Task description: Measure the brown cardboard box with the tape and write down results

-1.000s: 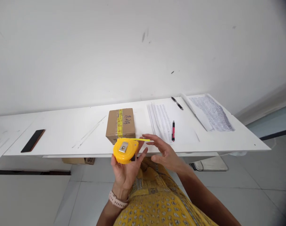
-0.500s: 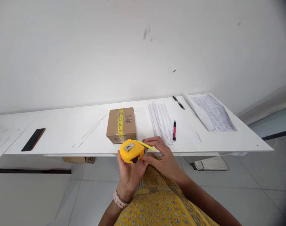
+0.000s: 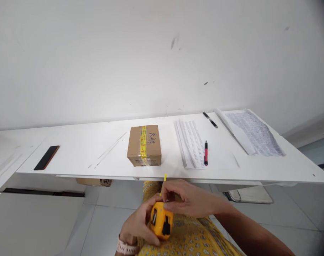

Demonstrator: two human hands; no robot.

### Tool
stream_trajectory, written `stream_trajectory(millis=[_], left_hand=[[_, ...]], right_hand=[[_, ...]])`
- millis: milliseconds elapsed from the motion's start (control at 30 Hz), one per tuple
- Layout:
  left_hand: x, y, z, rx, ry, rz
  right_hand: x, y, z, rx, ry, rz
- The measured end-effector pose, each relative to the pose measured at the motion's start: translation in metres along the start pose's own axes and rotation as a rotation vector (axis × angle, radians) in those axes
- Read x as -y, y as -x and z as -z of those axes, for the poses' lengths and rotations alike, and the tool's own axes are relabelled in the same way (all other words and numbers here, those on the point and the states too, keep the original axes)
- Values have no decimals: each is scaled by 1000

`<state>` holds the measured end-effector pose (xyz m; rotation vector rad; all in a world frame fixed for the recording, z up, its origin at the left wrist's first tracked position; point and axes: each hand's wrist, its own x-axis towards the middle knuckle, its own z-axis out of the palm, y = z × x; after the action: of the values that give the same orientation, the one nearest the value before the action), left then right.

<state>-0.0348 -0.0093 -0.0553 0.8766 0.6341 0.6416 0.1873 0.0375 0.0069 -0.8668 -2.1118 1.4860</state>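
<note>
Our left hand (image 3: pixel 139 222) wraps the yellow, hard-cased tape measure (image 3: pixel 162 220) | our right hand (image 3: pixel 194 199) pinches its thin yellow blade (image 3: pixel 165 176) | brown cardboard box (image 3: pixel 135 142) beyond both grips, on white bench (image 3: pixel 108 153) | we judge case light, rigid, best cupped by its sides; blade springy

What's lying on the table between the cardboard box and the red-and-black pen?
In the head view, overlapping printed sheets lie between the cardboard box and the red-and-black pen.
</note>
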Motion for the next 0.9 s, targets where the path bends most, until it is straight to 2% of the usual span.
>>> stream_trajectory(millis=[67, 133, 233, 300, 367, 400, 500, 600, 700, 800, 900], left_hand=[[2, 0, 3, 53, -71, 98], [2, -1, 5, 37, -147, 89], [0, 0, 9, -72, -327, -73], [-2, 2, 13, -179, -374, -144], [-6, 3, 13, -271, -274, -139], [-8, 4, 12, -296, -180, -135], [-22, 4, 0, -289, 161, -149], [-41, -1, -16, -235, 349, -161], [-55, -9, -25, -234, 367, -172], [-54, -13, -25, -294, 332, -182], [-45, -10, -21, -355, 316, -179]], right_hand=[[-1, -8, 1, 61, 46, 22], [-1, -16, 13, 105, 39, 64], [6, -34, 55, 57, 25, 155], [14, -52, 91, -89, 86, 150], [19, -77, 125, -228, 187, 158], [19, -92, 139, -252, 235, 157], [8, -140, 166, -222, 327, 58], [-13, -183, 172, -187, 303, -70], [-30, -206, 167, -224, 273, -147], [-37, -208, 155, -274, 253, -153], [-40, -200, 140, -265, 127, -87]])
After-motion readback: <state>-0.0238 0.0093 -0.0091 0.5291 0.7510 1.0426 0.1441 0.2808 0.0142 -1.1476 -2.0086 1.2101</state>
